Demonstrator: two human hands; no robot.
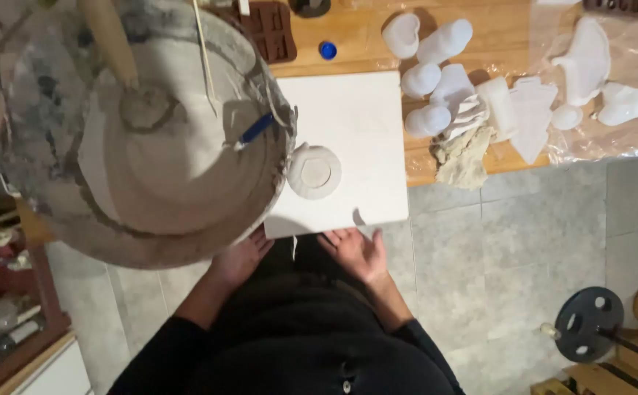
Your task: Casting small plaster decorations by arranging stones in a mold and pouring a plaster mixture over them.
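A white square board (363, 132) lies on the wooden table, overhanging its front edge. On it sits a round white mould (314, 172) with a hollow centre, close to a large plaster-crusted basin (143, 139). My left hand (240, 257) is under the board's front edge beside the basin, fingers curled. My right hand (355, 252) is at the board's front edge, palm up and fingers apart, holding nothing. Whether either hand touches the board I cannot tell.
In the basin lie a blue-handled tool (254, 130) and a thin stick (203, 51). Several white plaster casts and moulds (473, 95) sit on plastic sheet at the right, with brown moulds (271, 29) and a blue cap (327, 50) behind. A weight plate (586, 322) rests on the tiled floor.
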